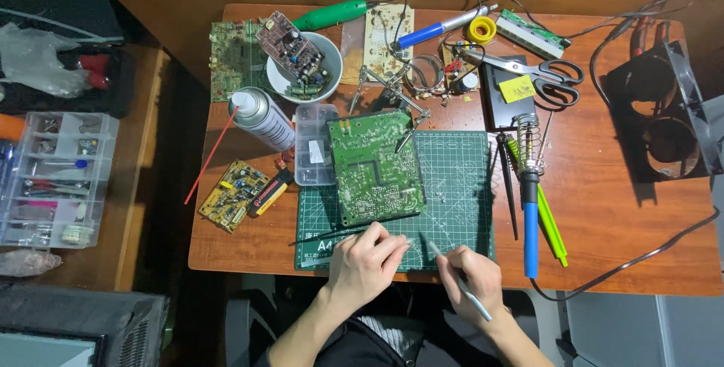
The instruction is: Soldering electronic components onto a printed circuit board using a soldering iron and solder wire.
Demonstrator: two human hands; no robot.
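Two hands at the near edge of a crowded wooden table (618,208), both over the lower strip of the green cutting mat (452,186). The mat's front edge runs almost flush with the table's front edge, so there is little room to draw back toward the body.

Left hand (364,264): fingers curled in, tips pinched together at something small near the mat's lower middle; what it pinches is too small to tell. A thin dark probe (328,236) lies just left of that hand, slanting across the mat's corner.

Right hand (473,278): closed in a pen grip round slim silver tweezers (452,270), tip pointing up-left toward the left fingertips, back end sticking out past the wrist. The two hands are near each other, not touching.

Green circuit board (375,166) lies tilted on the mat just beyond the left hand, its upper corner held by a clip stand (392,95).

Open room: bare mat to the right of the board, and bare wood farther right, past the blue-handled soldering iron (531,216) and green pen (549,224). Left side is tighter: clear parts box (313,144), spray can (262,118), yellow circuit board (232,194). Scissors (539,73) and white bowl (305,69) are at the far edge.
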